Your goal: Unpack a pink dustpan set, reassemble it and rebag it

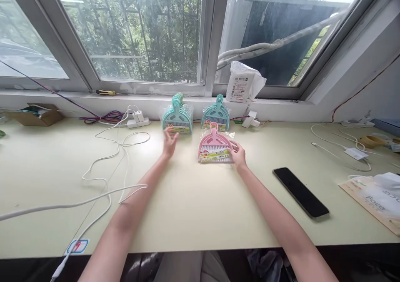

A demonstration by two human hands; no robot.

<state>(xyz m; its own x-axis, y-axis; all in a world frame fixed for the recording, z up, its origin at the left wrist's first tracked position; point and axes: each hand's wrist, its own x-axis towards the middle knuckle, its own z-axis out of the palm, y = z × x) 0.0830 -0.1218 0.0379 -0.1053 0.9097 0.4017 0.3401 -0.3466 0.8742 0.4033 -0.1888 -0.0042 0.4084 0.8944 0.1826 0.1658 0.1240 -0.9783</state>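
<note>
A pink dustpan and brush set (pixel 214 145) in clear wrapping stands at the middle of the table, tilted back a little. My right hand (pixel 238 153) grips its right edge. Close in front of the left stack of mint-green dustpan sets (pixel 177 116) is my left hand (pixel 170 141), fingers apart and slightly blurred, with nothing visible in it. Whether its fingertips touch the front set I cannot tell. Behind the pink set, another mint-green dustpan set (pixel 216 112) leans against the wall under the window sill.
White cables (pixel 108 182) cross the table on the left, and one runs over my left forearm. A black phone (pixel 300 192) and a tissue pack (pixel 376 198) lie on the right. Power adapters (pixel 251 120) sit along the wall. A wrapped white box (pixel 242 84) stands on the sill.
</note>
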